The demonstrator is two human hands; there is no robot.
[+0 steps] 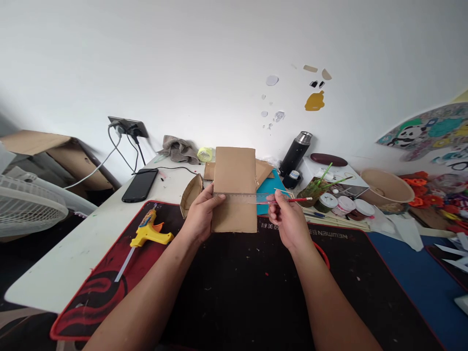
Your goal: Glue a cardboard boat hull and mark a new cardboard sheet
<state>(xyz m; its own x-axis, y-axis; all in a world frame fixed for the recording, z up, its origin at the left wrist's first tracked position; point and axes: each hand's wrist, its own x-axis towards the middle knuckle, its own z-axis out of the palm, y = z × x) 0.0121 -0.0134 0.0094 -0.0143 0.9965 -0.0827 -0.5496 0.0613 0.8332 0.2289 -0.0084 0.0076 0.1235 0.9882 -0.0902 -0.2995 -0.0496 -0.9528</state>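
My left hand (pixel 200 214) grips the left edge of a tall brown cardboard piece (pixel 234 175), held upright above the black desk mat (pixel 234 282). Its thumb presses a clear ruler (pixel 252 198) that lies across the cardboard. My right hand (pixel 288 219) pinches the ruler's right end and holds a red pen (pixel 302 199) that points right. More cardboard pieces (pixel 192 192) stand just behind and to the left.
A yellow glue gun (pixel 149 233) lies on the mat at left, a black phone (pixel 140 185) behind it. A black thermos (pixel 295 152), paint jars (pixel 345 204), a brush cup (pixel 315 187) and a tan bowl (pixel 386 187) crowd the right. A white fan (pixel 25 204) stands at far left.
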